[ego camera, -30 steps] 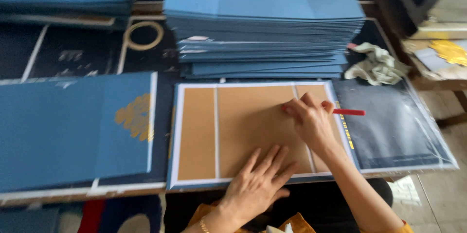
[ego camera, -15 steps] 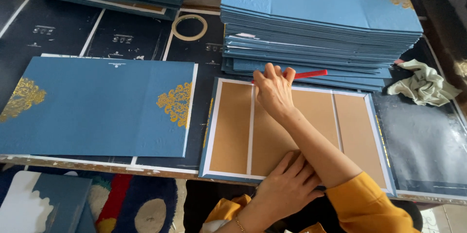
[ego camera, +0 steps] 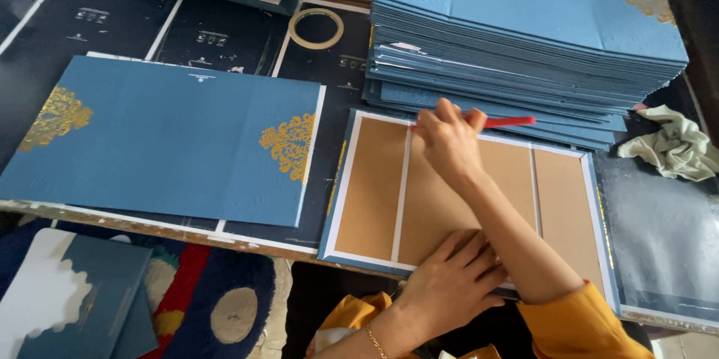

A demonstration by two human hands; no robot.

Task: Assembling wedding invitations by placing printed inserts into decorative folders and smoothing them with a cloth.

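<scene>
Head view: our right hand (ego camera: 447,139) pinches red tool (ego camera: 503,121) mid-frame; left hand (ego camera: 448,284), fingers together, flat on brown board cover (ego camera: 382,194).

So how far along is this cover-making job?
Done, it seems: a tall stack of blue covers, plus one gold-printed cover lying flat. In hand: the right hand runs a red tool along the top edge of the brown-board cover while the left hand presses it down. What's left isn't visible.
</scene>
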